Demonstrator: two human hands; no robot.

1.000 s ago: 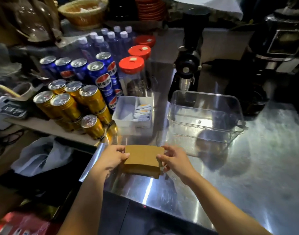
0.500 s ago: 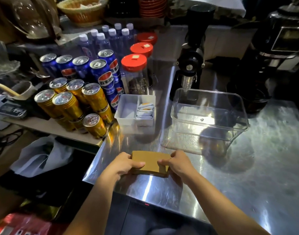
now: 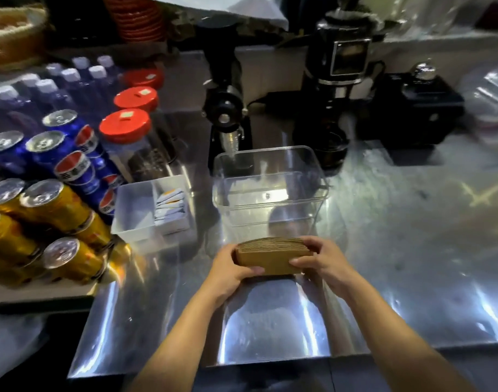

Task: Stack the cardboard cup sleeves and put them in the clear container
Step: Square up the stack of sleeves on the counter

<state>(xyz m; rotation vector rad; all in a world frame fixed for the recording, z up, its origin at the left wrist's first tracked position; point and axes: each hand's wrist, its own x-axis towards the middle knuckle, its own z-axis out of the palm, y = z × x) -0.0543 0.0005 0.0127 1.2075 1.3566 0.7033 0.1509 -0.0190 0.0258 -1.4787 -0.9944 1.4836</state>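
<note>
A stack of brown cardboard cup sleeves (image 3: pixel 272 254) is held between both hands, just above the steel counter (image 3: pixel 397 250). My left hand (image 3: pixel 231 267) grips its left end with the thumb on the front face. My right hand (image 3: pixel 322 260) grips the right end, fingers over the top edge. The clear container (image 3: pixel 269 176) stands open and empty right behind the stack, its near wall a little beyond my fingers.
A white divided tray (image 3: pixel 134 207) with sachets sits left of the container. Blue cans (image 3: pixel 72 154) and gold cans (image 3: pixel 52 205) are piled at the far left, red-lidded jars (image 3: pixel 126 128) behind them. A black grinder (image 3: pixel 228 114) and coffee machines (image 3: pixel 344 89) stand behind the container.
The stack and both hands have moved forward and to the right, up close to the clear container. The stack has tipped upright so its layered top edge shows.
</note>
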